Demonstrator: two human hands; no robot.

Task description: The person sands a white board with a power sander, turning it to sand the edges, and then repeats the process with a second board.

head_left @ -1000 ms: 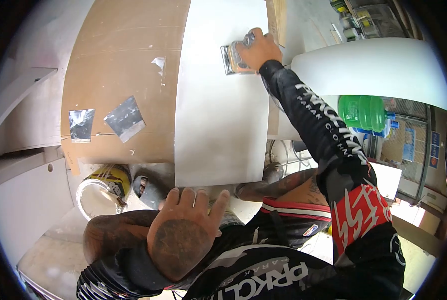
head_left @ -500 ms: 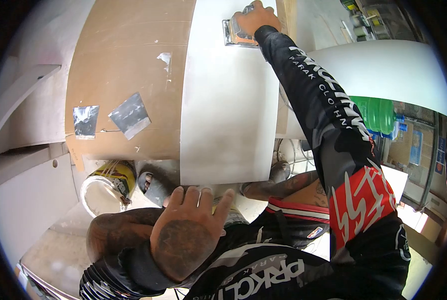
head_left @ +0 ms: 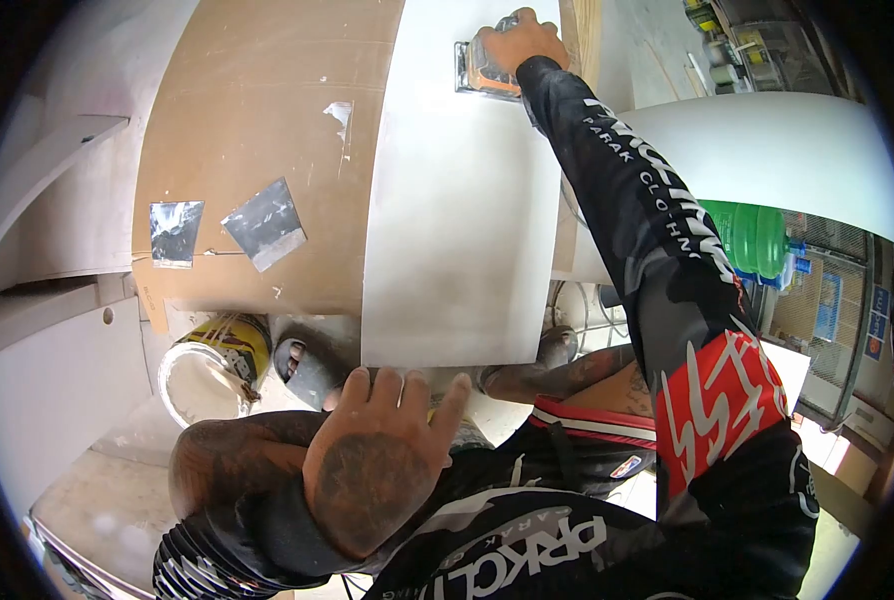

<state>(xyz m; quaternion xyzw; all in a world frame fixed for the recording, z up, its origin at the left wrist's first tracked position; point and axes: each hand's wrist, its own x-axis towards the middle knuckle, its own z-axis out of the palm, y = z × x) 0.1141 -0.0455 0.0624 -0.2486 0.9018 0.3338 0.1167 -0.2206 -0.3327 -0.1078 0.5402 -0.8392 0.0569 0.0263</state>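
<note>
A long white board (head_left: 457,220) lies lengthwise in front of me on brown cardboard (head_left: 257,120). At its far end my right hand (head_left: 524,42) is wrapped over the top of an orange and black power sander (head_left: 485,78), whose square base sits on the white surface near the right edge. My left hand (head_left: 382,450) is palm down with fingers apart, its fingertips right at the board's near edge.
Two grey sandpaper pieces (head_left: 265,224) lie on the cardboard at left. A yellow bucket (head_left: 239,342) with a whitish top stands by my foot. To the right are another white panel (head_left: 767,150), a green water bottle (head_left: 752,238) and a mesh rack (head_left: 832,300).
The view has shifted slightly. The sander and my right hand appear a little further right, still at the far end of the board. My left hand stays at the near edge.
</note>
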